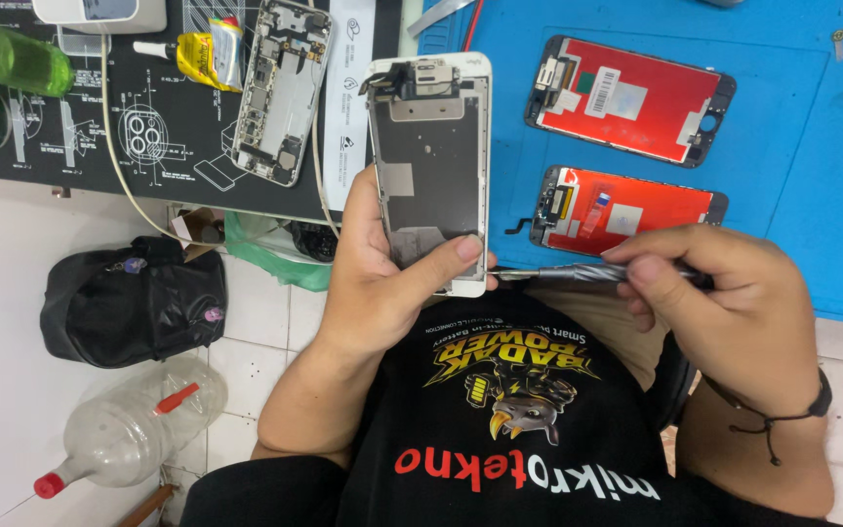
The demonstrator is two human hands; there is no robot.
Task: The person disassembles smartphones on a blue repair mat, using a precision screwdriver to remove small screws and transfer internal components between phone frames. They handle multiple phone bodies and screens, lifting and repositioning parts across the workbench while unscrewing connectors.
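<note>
My left hand (382, 283) grips a white phone screen assembly (431, 146), back side up, with its grey metal shield plate facing me and the thumb pressed on its lower edge. My right hand (724, 303) holds a thin metal screwdriver (558, 274) level, with its tip touching the bottom right corner of the assembly. Both hands hover over my lap in front of the workbench.
On the blue mat (792, 146) lie two screen assemblies with red backs (626, 98) (626, 207). An opened phone body (280, 93) and a yellow glue tube (202, 54) rest on the black mat (100, 137). A black bag (134, 298) and a plastic bottle (134, 429) are on the tiled floor.
</note>
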